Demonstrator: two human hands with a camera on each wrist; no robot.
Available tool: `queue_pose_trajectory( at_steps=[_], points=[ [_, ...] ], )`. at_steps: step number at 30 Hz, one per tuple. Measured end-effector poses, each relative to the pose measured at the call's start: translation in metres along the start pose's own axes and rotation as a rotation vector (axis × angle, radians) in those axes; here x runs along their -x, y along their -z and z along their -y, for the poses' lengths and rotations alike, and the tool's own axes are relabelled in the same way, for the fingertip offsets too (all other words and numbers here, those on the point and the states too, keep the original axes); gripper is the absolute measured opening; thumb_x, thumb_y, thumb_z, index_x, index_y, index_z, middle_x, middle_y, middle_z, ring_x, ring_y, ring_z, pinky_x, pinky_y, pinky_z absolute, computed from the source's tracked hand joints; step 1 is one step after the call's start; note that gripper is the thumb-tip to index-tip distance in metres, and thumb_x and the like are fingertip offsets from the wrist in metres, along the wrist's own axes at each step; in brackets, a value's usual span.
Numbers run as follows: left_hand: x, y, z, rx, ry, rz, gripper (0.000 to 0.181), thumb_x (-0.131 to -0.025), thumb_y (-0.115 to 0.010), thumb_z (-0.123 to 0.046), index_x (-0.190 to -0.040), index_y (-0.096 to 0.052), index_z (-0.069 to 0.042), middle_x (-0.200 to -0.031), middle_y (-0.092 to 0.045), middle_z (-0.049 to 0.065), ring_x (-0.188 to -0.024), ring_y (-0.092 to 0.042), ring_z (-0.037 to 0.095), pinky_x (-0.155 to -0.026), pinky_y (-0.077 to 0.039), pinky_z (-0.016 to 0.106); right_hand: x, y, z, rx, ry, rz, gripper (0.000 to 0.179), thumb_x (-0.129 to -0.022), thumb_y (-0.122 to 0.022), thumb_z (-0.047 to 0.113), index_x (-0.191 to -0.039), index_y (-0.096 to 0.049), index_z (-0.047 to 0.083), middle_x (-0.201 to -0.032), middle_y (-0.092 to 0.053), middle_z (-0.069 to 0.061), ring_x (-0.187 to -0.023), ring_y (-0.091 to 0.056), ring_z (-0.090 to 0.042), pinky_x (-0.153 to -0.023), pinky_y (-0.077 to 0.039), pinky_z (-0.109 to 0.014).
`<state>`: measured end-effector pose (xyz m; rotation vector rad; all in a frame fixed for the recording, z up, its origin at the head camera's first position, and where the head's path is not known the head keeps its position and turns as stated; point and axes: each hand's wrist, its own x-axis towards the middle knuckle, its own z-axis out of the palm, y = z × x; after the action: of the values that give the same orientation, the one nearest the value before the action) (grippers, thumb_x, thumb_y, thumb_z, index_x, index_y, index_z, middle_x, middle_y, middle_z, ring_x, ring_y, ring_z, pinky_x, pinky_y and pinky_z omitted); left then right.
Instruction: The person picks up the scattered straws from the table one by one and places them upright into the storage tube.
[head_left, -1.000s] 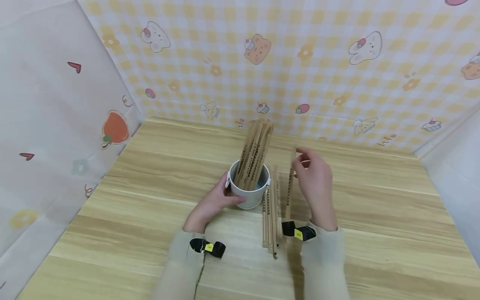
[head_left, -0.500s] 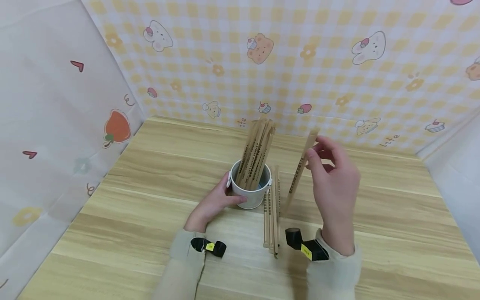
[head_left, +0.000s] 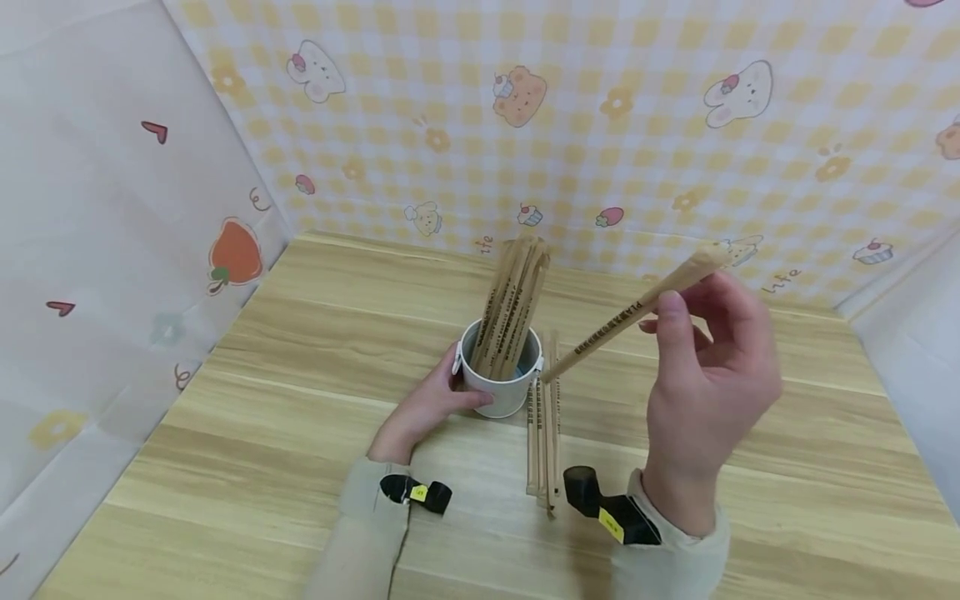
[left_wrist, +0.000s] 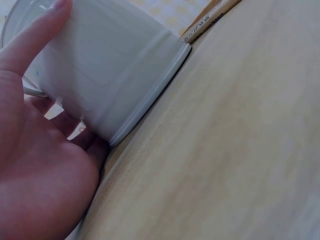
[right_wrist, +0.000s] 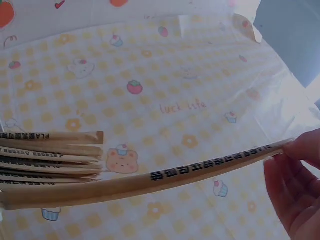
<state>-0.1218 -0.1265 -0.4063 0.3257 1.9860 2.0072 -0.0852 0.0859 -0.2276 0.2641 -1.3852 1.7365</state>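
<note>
In the head view a small white metal bucket stands upright on the table, holding several straws in printed brown paper wrappers that lean toward the back. My left hand grips its left side, thumb across the front; the left wrist view shows the fingers round the bucket wall. Right of the bucket, my right hand pinches one paper-wrapped straw near its upper end between thumb and fingers. That straw slants down left, its lower tip close to the bucket's right side. More wrapped straws lie on the table beside the bucket.
The wood-grain table reaches back to a yellow checked cloth with cartoon prints. A white cloth wall rises on the left. Each wrist carries a black strap with a camera.
My right hand has lifted one straw off the table and moved right and up. The straw has swung from nearly upright in view to a slant. My left hand stays on the bucket.
</note>
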Motion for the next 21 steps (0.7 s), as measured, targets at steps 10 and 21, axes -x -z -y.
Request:
queue_pose_trajectory(
  at_steps=[10,21],
  points=[
    [-0.001,0.000,0.000,0.006,0.004,0.002,0.088,-0.073,-0.072,-0.008,-0.141,-0.018,-0.022,-0.141,-0.025,0.005,-0.128,-0.025,0.023,-0.103,-0.023,0.037,0.001,-0.006,-0.013,-0.076,0.039,-0.049,0.021,-0.076,-0.062,-0.009,-0.095,-0.057,-0.015,-0.082,-0.054,-0.022,-0.070,-0.052,-0.029,-0.058,-0.049,-0.028],
    [-0.002,0.002,0.003,0.006,-0.015,0.013,0.088,-0.073,-0.072,-0.008,-0.140,-0.018,-0.024,-0.141,-0.026,0.005,-0.128,-0.025,0.023,-0.103,-0.023,0.036,0.008,-0.010,-0.031,0.178,-0.058,0.102,0.020,-0.081,-0.060,-0.002,-0.100,-0.059,-0.008,-0.088,-0.057,-0.016,-0.078,-0.055,-0.024,-0.061,-0.051,-0.027]
  ],
)
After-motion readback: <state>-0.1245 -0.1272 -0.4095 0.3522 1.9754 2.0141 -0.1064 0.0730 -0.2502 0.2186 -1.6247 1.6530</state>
